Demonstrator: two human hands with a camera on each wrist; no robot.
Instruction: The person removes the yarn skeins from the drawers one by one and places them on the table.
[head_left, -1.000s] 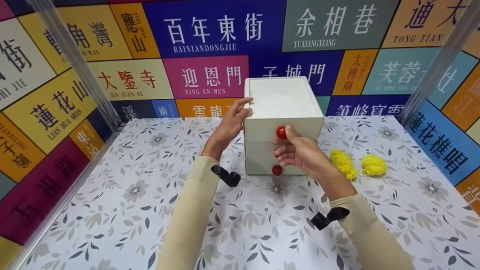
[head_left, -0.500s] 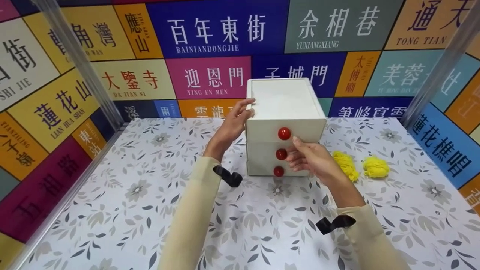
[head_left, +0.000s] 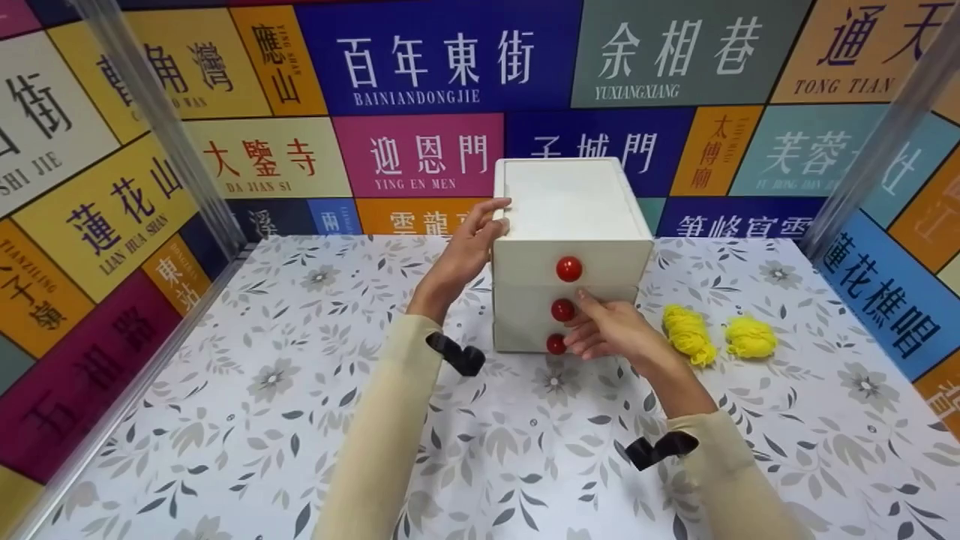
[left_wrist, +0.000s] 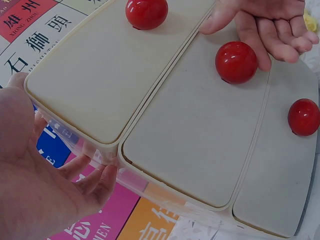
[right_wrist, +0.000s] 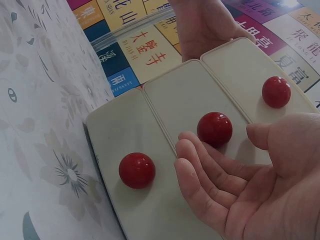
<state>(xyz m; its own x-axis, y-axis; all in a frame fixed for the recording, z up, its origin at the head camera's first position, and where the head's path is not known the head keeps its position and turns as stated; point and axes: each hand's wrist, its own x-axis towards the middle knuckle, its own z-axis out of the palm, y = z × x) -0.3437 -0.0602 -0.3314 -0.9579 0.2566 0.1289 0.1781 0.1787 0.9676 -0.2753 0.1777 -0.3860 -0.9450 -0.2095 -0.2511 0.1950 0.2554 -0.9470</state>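
Note:
A white three-drawer box [head_left: 574,199] with a round red knob on each drawer stands on the table, all drawers flush. My left hand [head_left: 472,244] rests against its left side, fingertips on the top edge. My right hand [head_left: 619,326] is at the front, fingers loosely bent and spread around the middle knob [right_wrist: 214,129] without closing on it. Its thumb is by the seam under the top drawer, and its fingers pass beside the middle knob. Above sits the top knob [left_wrist: 146,12]; below is the bottom knob [left_wrist: 303,117].
Two yellow yarn bundles [head_left: 750,337] lie right of the box, near my right forearm. The table wears a floral cloth [head_left: 270,382]. Colourful sign panels [head_left: 435,60] rise behind and on both sides, with clear posts [head_left: 157,120] at the corners.
My right hand has left the top knob, uncovered the middle one, and moved down to beside it. My left hand stays on the box.

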